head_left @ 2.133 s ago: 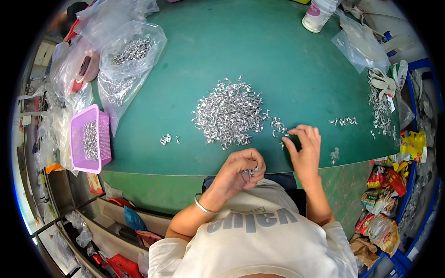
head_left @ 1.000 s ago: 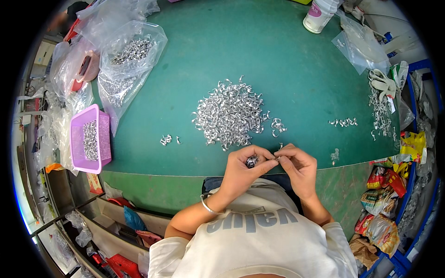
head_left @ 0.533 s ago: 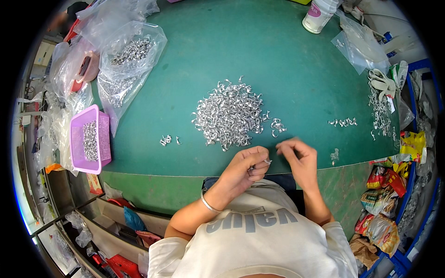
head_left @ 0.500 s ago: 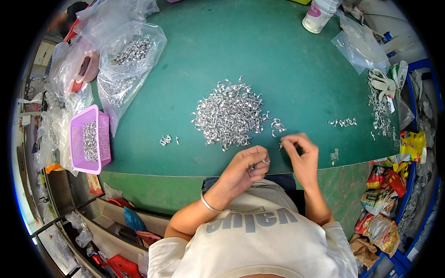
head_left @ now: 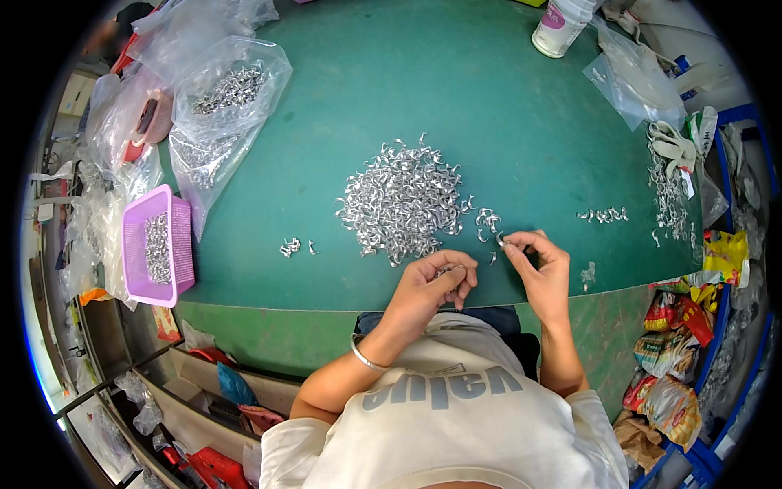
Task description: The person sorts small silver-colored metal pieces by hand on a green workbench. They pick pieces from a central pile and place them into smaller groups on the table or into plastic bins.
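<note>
A large heap of small, curved silvery metal pieces [head_left: 401, 200] lies on the green tabletop [head_left: 342, 90]. At its lower right edge my left hand [head_left: 436, 285] is curled around several of the same pieces, mostly hidden by the fingers. My right hand [head_left: 541, 262] pinches one curved metal piece [head_left: 500, 239] between thumb and forefinger, at the table surface. Close by lie a small cluster of pieces [head_left: 487, 218] and a single loose piece [head_left: 492, 257].
At left stand a purple basket [head_left: 183, 244] with metal pieces in it and a clear plastic bag [head_left: 273, 81] holding more. A short row of pieces [head_left: 603, 215] lies to the right, near white gloves [head_left: 672, 148]. A white bottle [head_left: 559, 28] stands far right.
My right hand has shifted slightly right and up and now pinches a piece near the small cluster. A loose piece lies where its fingertips were. My left hand has turned, its fingers curling downward.
</note>
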### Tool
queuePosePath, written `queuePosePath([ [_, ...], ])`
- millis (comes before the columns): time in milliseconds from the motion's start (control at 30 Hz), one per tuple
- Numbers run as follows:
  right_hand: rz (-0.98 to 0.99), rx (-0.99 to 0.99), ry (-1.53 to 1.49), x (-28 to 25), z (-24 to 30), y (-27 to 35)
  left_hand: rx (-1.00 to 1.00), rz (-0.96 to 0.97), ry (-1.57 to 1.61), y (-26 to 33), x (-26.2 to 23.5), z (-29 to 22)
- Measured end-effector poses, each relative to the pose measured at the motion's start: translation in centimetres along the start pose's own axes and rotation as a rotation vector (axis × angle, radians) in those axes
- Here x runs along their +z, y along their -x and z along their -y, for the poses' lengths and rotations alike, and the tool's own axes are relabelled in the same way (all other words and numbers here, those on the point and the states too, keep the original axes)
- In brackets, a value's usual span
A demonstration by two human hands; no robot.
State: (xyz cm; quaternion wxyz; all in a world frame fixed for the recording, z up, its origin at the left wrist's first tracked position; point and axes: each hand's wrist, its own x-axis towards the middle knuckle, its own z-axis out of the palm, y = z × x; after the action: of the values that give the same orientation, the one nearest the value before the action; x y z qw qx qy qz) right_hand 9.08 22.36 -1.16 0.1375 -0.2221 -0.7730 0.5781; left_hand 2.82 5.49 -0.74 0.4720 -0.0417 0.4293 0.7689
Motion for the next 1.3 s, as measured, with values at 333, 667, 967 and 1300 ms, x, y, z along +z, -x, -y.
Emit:
queuePosePath([
  [333, 0.143, -0.081, -0.084, 0.2, 2.6, 1.5, 0.214, -0.103, -0.318, 0.0, 1.5, -0.3],
  [667, 0.297, 0.054, -0.372, 0.1, 2.1, 2.0, -0.120, 0.049, 0.032, 0.5, 1.0, -1.0],
  [967, -0.108, -0.295, 0.499, 1.4, -0.6, -0.6, -0.079, 0.268, 0.230, 0.6, 1.1, -1.4],
  [1300, -0.093, -0.252, 0.289, 1.3, 0.0, -0.1, 0.016, -0.005, -0.040, 0.0, 0.8, -0.1],
])
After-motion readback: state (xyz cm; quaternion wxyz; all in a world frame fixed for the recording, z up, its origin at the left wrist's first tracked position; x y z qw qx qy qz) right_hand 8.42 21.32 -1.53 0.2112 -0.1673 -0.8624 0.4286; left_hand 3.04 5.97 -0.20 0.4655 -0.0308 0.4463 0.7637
